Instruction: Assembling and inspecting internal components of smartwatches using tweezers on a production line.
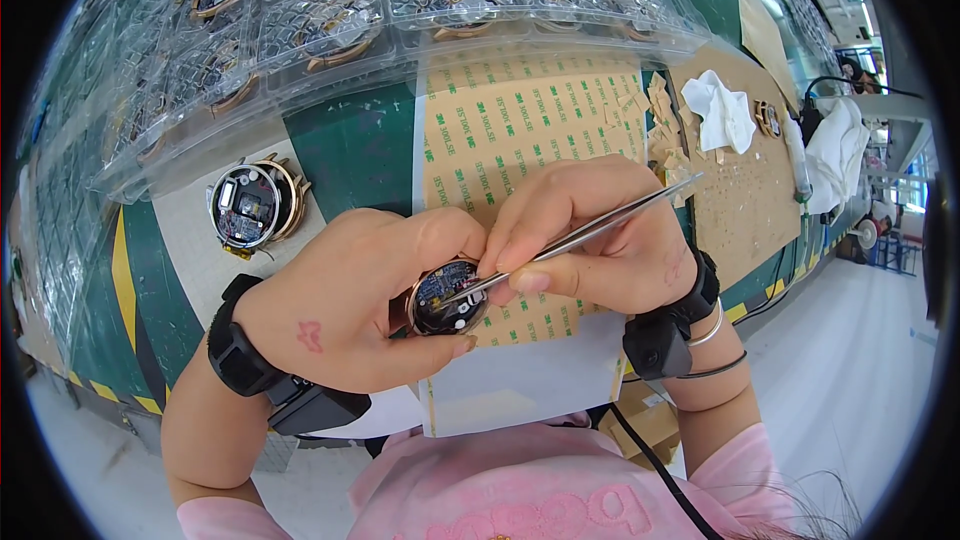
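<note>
My left hand is closed round a small round watch body, its open face turned up to show a circuit board and dark parts. Metal tweezers are pinched in my right hand; their tips reach down onto the board inside the watch body. Under both hands lies a tan adhesive backing sheet with green print. To the left of my left hand, two more round watch bodies with circuit boards rest overlapping on a pale sheet.
Clear plastic trays full of watch parts fill the far side and left of the green bench. On the right, a brown board bears a crumpled white cloth and paper scraps. A cardboard box stands below the bench edge.
</note>
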